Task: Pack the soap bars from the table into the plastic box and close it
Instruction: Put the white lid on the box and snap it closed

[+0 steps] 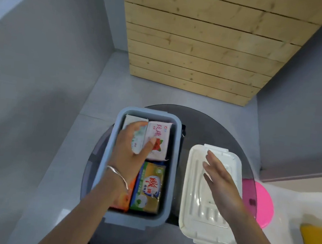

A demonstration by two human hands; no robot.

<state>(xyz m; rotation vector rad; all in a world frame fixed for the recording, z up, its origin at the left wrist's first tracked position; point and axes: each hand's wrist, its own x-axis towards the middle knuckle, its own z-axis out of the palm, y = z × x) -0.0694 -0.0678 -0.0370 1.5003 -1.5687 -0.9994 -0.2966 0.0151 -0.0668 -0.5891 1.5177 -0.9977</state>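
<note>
My left hand (131, 148) gripped a slick wrapped soap bar (137, 139) by its edges; my right hand (221, 182) hovered flat, empty, above the light, stiff lid (193, 185).

Open blue box (171, 162) w/ four wrapped soaps (149, 188); white lid (194, 195) beside.

The pink-and-white soap bar (157, 141) carries red Chinese characters down its wrapper, too blurred to read surely. The gold-and-green soap bar (148, 188) bears a large red character, seemingly "雕", with "牌" beside it. Other wrappers show nothing legible.
</note>
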